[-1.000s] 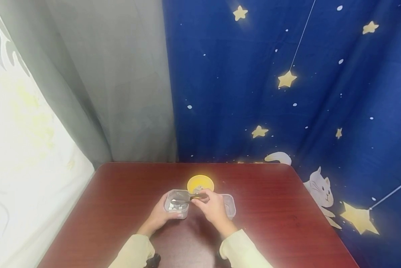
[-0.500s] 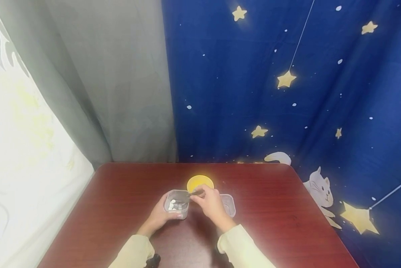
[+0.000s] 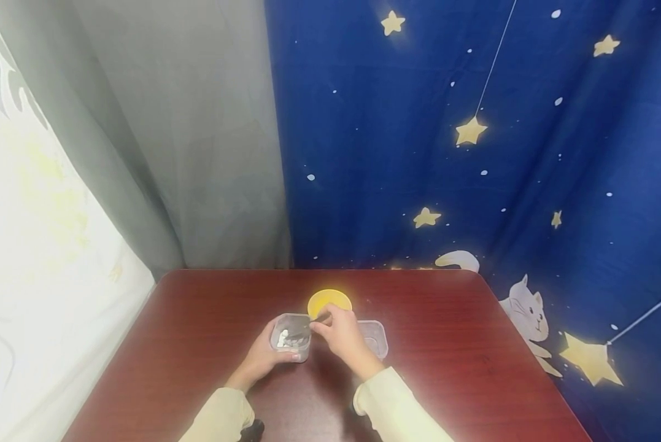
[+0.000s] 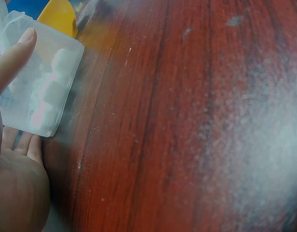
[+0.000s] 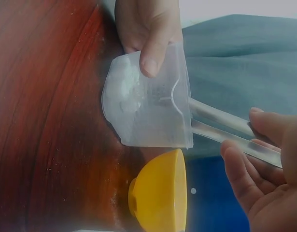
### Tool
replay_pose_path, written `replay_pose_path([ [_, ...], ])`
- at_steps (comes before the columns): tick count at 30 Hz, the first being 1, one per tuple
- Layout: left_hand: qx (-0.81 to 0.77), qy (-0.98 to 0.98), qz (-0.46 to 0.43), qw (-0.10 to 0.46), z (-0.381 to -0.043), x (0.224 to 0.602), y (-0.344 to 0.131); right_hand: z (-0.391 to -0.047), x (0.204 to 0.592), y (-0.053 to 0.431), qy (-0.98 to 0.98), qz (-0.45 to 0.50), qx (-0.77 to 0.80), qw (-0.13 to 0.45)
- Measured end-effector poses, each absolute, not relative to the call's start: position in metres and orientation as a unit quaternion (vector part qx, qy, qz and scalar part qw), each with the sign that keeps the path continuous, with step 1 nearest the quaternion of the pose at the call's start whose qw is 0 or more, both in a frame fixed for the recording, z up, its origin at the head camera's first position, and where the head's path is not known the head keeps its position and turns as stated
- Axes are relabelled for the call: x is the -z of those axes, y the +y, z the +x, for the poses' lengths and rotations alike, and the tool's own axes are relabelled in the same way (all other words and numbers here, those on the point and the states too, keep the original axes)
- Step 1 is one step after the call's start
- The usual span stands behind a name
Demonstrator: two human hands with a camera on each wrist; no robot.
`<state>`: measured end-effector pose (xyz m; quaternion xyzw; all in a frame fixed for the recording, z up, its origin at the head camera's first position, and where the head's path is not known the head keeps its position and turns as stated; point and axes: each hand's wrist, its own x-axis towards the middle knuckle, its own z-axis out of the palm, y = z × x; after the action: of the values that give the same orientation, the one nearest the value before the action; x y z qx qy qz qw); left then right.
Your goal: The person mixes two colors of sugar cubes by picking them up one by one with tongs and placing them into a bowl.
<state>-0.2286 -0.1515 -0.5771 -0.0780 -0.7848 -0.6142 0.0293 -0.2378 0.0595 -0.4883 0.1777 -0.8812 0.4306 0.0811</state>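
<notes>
My left hand (image 3: 259, 356) grips a clear plastic container (image 3: 301, 353) on the table, thumb on its near wall. Several white lumps (image 4: 54, 92) lie in its bottom, seen through the wall in the left wrist view. My right hand (image 3: 342, 333) holds metal tongs (image 5: 240, 144) between thumb and fingers. Both tong arms reach through the container's mouth in the right wrist view, slightly apart; their tips are blurred behind the cloudy plastic. Just behind the container stands a yellow bowl (image 5: 158, 193), partly covered by my right hand in the head view.
A second clear plastic container (image 3: 378, 339) stands to the right, partly behind my right wrist. The dark red table (image 3: 452, 368) has a back edge by a grey curtain (image 3: 220, 153) and a blue starry curtain (image 3: 363, 153).
My right hand has tilted and shifted slightly left, and the tongs now point down into the container instead of lying across its top. The left hand and container have stayed put.
</notes>
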Motion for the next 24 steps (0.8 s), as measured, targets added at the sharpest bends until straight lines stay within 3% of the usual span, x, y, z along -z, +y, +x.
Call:
replay_pose_path([
  [14, 0.619, -0.780, -0.083, 0.024, -0.230, 0.579, -0.154, -0.237, 0.498, 0.062, -0.858, 0.166, -0.475, 0.100],
  [24, 0.622, -0.777, -0.096, 0.013, -0.216, 0.549, -0.150, -0.236, 0.499, 0.067, -0.838, 0.152, -0.507, 0.129],
])
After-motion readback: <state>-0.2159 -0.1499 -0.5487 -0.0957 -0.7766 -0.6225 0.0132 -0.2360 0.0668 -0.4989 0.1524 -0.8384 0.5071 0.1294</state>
